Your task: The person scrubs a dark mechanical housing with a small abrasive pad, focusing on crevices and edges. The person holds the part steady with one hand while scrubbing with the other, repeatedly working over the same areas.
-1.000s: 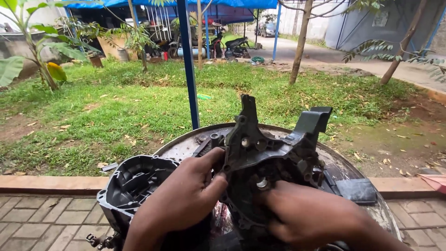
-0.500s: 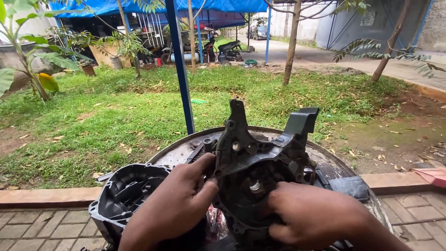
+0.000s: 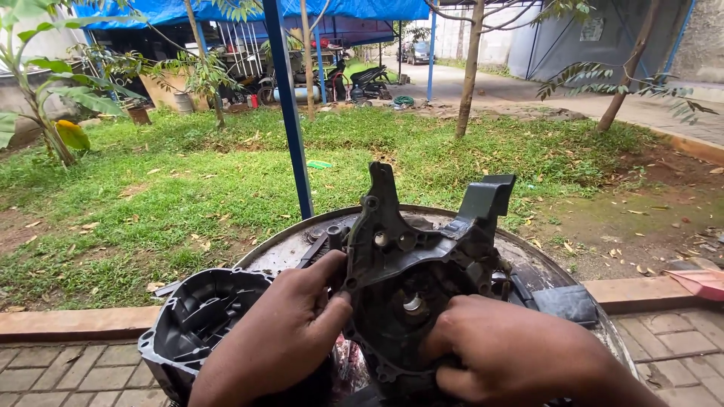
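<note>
A dark, greasy engine crankcase half (image 3: 411, 264) stands upright on a round metal drum top (image 3: 286, 245) in front of me. My left hand (image 3: 279, 343) grips its left edge, thumb against the casting. My right hand (image 3: 513, 358) holds its lower right side, fingers pressed close to the shiny bearing hole (image 3: 412, 303) in the middle. A second black engine cover (image 3: 200, 324) lies open side up to the left, just beside my left hand.
A blue steel post (image 3: 290, 113) rises right behind the drum. Beyond a brick kerb (image 3: 75, 320) lies a lawn with thin trees (image 3: 471, 68), a blue tarp shelter with parked motorbikes, and a road. Paving bricks run along the bottom left. A reddish sheet (image 3: 701, 283) lies at right.
Both hands keep hold of the crankcase half. The view has dropped slightly and the casting sits a little lower and more to the right; my right fingers have shifted toward the bearing hole.
</note>
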